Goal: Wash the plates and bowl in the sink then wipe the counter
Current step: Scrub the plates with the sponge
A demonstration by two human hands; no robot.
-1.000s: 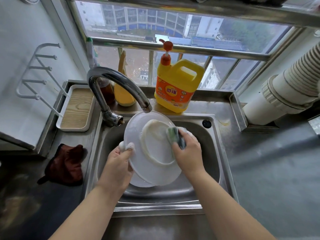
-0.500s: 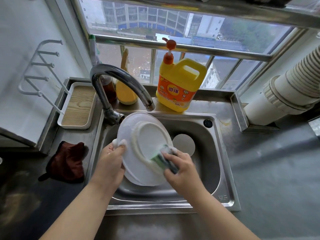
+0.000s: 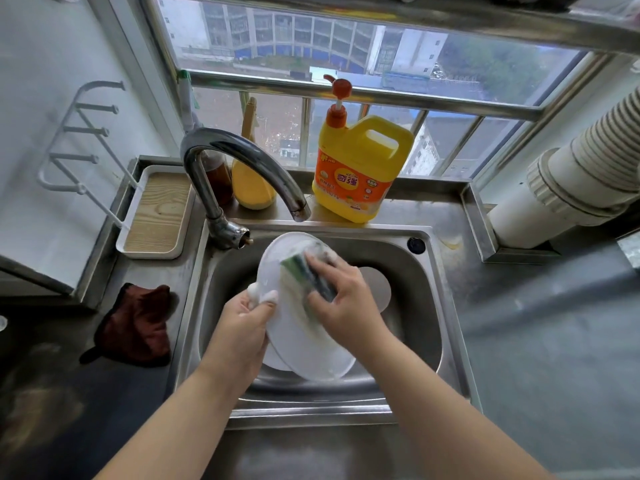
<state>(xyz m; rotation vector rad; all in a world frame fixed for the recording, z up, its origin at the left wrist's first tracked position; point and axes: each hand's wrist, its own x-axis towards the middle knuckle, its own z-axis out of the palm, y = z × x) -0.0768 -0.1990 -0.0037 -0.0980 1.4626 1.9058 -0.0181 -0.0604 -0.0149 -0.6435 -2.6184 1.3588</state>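
At the centre of the frame, over the steel sink [image 3: 446, 327], the left hand [image 3: 242, 327] grips the left rim of a tilted white plate [image 3: 304, 344], fingers curled behind it, thumb soapy on front. The right hand [image 3: 346, 299] pinches a green sponge [image 3: 304, 275] against the plate's upper face. Left of the sink, a dark red cloth [image 3: 138, 323] lies on the table [image 3: 536, 341]. Beyond, the faucet [image 3: 235, 164] arches; a yellow detergent jug [image 3: 360, 168] stands upper centre.

Yellow detergent jug [image 3: 360, 168] behind your sink: orange label shows large Chinese characters "奇强", small "KEON" arched above. Smaller print on same label too blurred for you to read. No other text legible.
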